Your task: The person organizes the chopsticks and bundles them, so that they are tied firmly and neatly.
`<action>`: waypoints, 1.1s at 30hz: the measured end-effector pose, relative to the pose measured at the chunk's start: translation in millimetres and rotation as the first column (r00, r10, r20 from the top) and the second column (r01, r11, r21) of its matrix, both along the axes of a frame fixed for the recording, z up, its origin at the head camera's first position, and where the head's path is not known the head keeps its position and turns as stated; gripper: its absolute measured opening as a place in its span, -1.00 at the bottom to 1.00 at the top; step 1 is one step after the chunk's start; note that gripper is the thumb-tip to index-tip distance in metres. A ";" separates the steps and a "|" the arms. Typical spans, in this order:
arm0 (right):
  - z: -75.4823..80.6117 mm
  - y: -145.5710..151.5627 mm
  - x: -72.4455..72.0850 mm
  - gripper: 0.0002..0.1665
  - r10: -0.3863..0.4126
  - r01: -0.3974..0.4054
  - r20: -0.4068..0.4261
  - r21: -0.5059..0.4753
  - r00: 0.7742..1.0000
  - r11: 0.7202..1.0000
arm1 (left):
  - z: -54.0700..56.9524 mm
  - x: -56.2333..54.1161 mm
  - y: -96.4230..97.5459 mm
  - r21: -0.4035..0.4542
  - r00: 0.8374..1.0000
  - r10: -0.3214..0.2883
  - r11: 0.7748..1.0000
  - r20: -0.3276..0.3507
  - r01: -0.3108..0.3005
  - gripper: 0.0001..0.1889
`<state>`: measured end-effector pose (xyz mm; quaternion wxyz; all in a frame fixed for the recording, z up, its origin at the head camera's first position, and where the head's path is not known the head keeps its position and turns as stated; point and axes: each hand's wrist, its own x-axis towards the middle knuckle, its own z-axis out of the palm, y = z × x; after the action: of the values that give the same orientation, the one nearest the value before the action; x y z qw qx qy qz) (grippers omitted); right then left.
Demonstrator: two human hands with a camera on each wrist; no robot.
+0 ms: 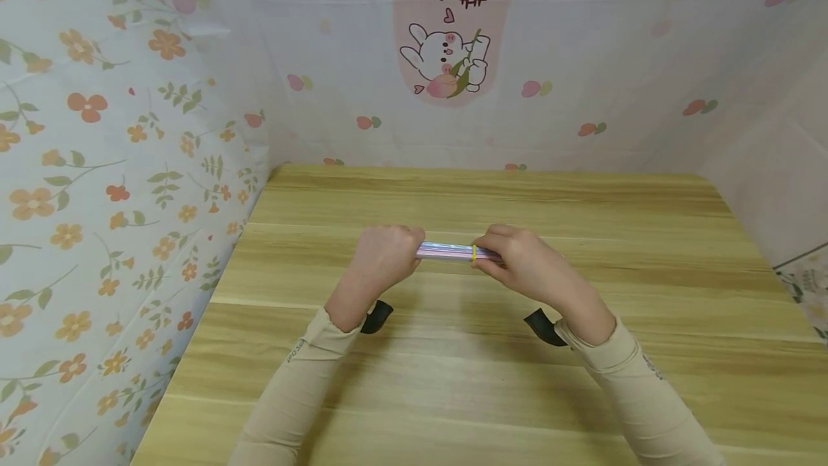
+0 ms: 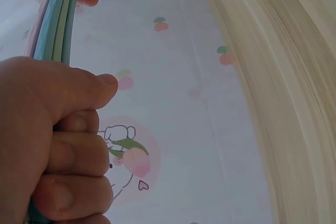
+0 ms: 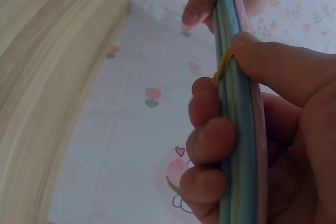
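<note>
Between the two hands runs a bundle of slim pastel sticks (image 1: pixel 445 250) in blue, green and pink, held level above the table in the head view. My left hand (image 1: pixel 388 256) grips one end in a fist, thumb lying along the sticks in the left wrist view. A yellow rubber band (image 3: pixel 224 65) goes round the bundle. Right at that band, my right hand (image 1: pixel 529 265) holds the other part, its thumb pressed on one side and its fingers curled against the other. The end inside the left fist is hidden.
Under the hands is a wood-grain table (image 1: pixel 453 394). A white cloth with a rabbit print (image 1: pixel 446 60) hangs behind it, and a flowered cloth (image 1: pixel 84 185) hangs along the left. A dark curved piece (image 1: pixel 545 327) sticks out by each wrist.
</note>
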<state>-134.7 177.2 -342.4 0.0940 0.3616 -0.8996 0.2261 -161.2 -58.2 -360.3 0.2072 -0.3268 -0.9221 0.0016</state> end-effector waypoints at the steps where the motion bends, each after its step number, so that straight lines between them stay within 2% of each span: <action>1: -0.5 -0.2 0.1 -0.79 -0.003 0.003 -0.007 -0.002 1.000 1.000 | 0.2 0.1 0.4 -0.001 1.000 0.000 1.000 0.002 0.000 -0.71; 9: -3.2 -4.8 0.6 -0.73 -0.062 0.062 -0.063 0.004 0.996 0.998 | 2.7 1.7 3.5 -0.010 1.000 -0.003 1.000 -0.001 0.003 -0.74; 18: -5.3 -9.0 1.5 -0.60 -0.124 0.134 -0.149 0.055 0.981 0.989 | 3.5 2.8 6.3 -0.030 1.000 0.000 1.000 -0.022 0.000 -0.77; 27: -5.1 -10.5 2.0 -0.46 -0.120 0.138 -0.201 0.079 0.972 0.987 | 2.9 2.2 7.4 -0.024 1.000 -0.013 1.000 -0.020 0.012 -0.79; 33: -5.6 -8.8 -0.8 -0.42 -0.109 0.119 -0.169 0.053 0.980 0.991 | 3.2 0.7 5.5 -0.013 0.999 -0.014 1.000 -0.030 0.013 -0.77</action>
<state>-135.5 168.4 -347.9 0.1701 0.3297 -0.9145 0.1612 -160.5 -52.7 -357.1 0.2188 -0.3343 -0.9166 0.0112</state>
